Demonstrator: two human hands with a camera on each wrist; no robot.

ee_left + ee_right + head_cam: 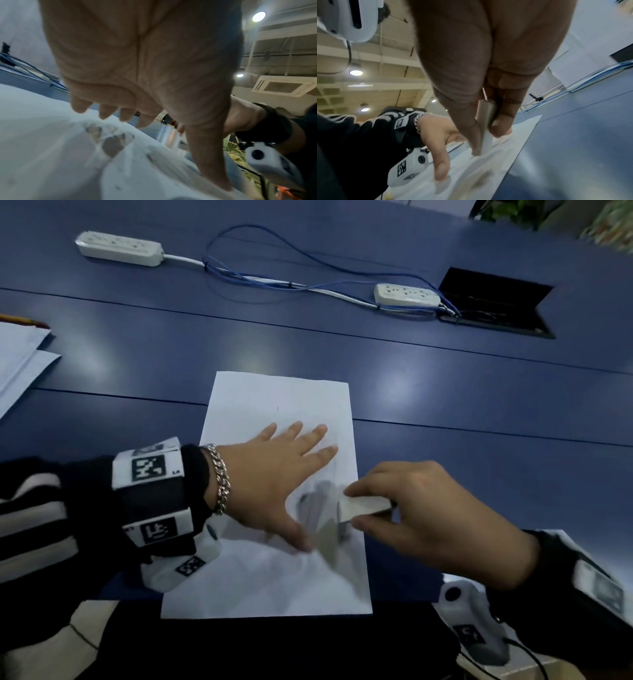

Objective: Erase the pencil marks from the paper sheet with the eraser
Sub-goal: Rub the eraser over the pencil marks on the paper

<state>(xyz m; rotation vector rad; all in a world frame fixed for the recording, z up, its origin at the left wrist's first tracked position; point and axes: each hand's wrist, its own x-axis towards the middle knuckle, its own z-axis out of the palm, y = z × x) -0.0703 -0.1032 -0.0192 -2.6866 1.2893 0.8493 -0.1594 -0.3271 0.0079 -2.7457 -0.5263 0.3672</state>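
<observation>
A white paper sheet (274, 402) lies on the blue table near its front edge. Dark grey pencil marks (317, 501) smear its right half and show again as pencil marks (111, 144) in the left wrist view. My left hand (274, 474) lies flat on the paper sheet (42, 135) with fingers spread, thumb beside the marks. My right hand (421, 508) pinches a white eraser (363, 506) between thumb and fingers. The eraser (485, 139) has its tip down on the paper sheet (513, 135) at the marks' right side.
Two white power strips (118, 248) (406, 294) with blue cables (274, 278) lie at the far side. An open black cable hatch (493, 302) is at the far right. More sheets (20, 354) and a pencil (24, 320) sit at the left edge.
</observation>
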